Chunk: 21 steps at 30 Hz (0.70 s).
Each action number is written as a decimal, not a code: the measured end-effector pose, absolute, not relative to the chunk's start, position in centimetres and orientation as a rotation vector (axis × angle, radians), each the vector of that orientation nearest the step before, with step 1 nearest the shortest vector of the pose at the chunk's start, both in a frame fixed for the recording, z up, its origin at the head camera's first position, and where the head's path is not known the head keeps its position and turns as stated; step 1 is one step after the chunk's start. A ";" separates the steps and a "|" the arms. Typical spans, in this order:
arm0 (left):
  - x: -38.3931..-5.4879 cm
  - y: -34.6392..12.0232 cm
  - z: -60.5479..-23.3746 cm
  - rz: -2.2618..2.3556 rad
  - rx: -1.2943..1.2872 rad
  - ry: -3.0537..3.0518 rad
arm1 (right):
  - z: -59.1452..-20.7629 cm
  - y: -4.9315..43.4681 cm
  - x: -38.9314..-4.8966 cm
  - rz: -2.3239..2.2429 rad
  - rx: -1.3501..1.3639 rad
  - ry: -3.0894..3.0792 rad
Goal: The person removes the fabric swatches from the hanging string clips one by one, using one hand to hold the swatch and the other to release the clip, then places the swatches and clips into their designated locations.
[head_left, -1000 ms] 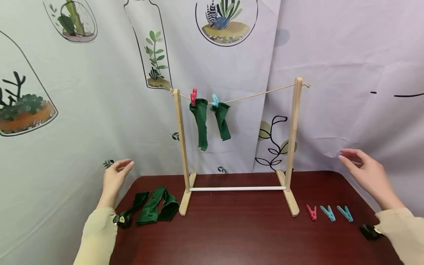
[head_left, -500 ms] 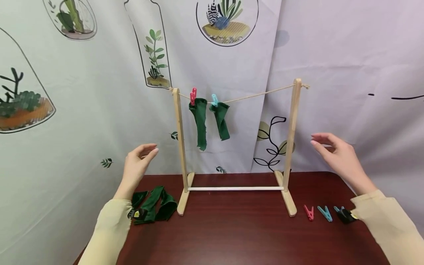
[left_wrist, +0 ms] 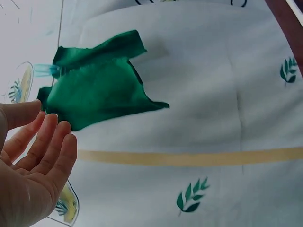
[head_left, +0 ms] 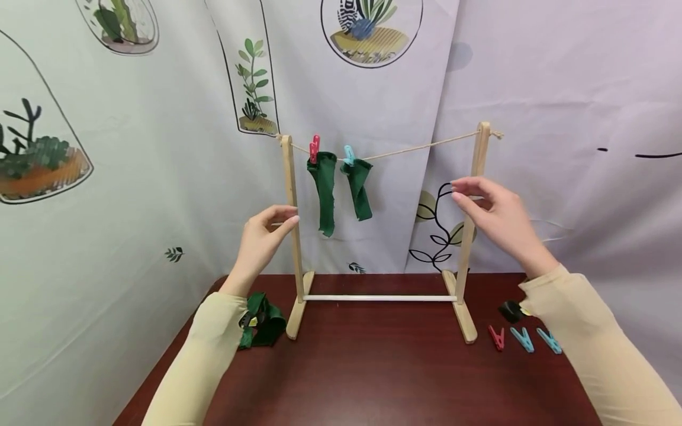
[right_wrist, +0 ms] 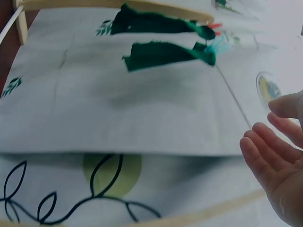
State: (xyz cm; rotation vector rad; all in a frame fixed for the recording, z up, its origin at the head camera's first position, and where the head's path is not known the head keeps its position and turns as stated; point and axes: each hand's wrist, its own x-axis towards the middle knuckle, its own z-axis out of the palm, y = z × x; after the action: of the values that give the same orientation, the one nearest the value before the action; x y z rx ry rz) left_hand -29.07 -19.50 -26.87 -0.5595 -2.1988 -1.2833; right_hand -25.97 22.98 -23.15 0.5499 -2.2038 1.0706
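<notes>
My left hand (head_left: 263,242) is raised in front of the rack's left wooden post (head_left: 290,171), fingers loosely bent and holding nothing. Across from it, my right hand (head_left: 498,216) overlaps the right post (head_left: 481,148) in the head view, also with nothing in its relaxed fingers. Two green cloth strips hang on the string (head_left: 415,150). A red clothespin (head_left: 314,151) clips the longer strip (head_left: 326,195); a light blue clothespin (head_left: 348,155) clips the shorter strip (head_left: 360,192). In the left wrist view the fingertips overlap the hanging green cloth (left_wrist: 99,92); contact cannot be told.
More green cloth (head_left: 272,325) lies at the table's left, partly hidden by my left wrist. At the right lie a red clothespin (head_left: 497,338) and two light blue clothespins (head_left: 523,339). A white rod (head_left: 378,298) joins the rack's feet low over the dark red table (head_left: 373,367).
Both hands have risen and moved inward towards the rack, the left one rightward and the right one leftward. The hanging strips and the loose clothespins stay where they were.
</notes>
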 end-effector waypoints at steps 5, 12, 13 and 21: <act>-29.1 -18.4 -26.4 -1.347 -0.580 -2.212 | -22.2 21.1 -26.4 1.087 0.588 -2.213; -29.8 -16.6 -25.1 -1.387 -0.647 -2.203 | -20.3 19.1 -27.6 1.032 0.641 -2.229; -30.0 -16.3 -24.9 -1.384 -0.659 -2.200 | -20.0 18.8 -27.7 1.025 0.653 -2.230; -31.1 -13.9 -23.5 -1.386 -0.740 -2.186 | -18.1 16.6 -28.5 1.059 0.728 -2.215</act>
State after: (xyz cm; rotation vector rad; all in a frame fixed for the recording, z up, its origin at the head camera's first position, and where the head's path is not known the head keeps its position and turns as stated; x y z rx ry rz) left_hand -31.10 -13.86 -23.54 -0.7397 -2.1863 -1.3860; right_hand -28.55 16.55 -18.10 0.7285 -2.2149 1.0589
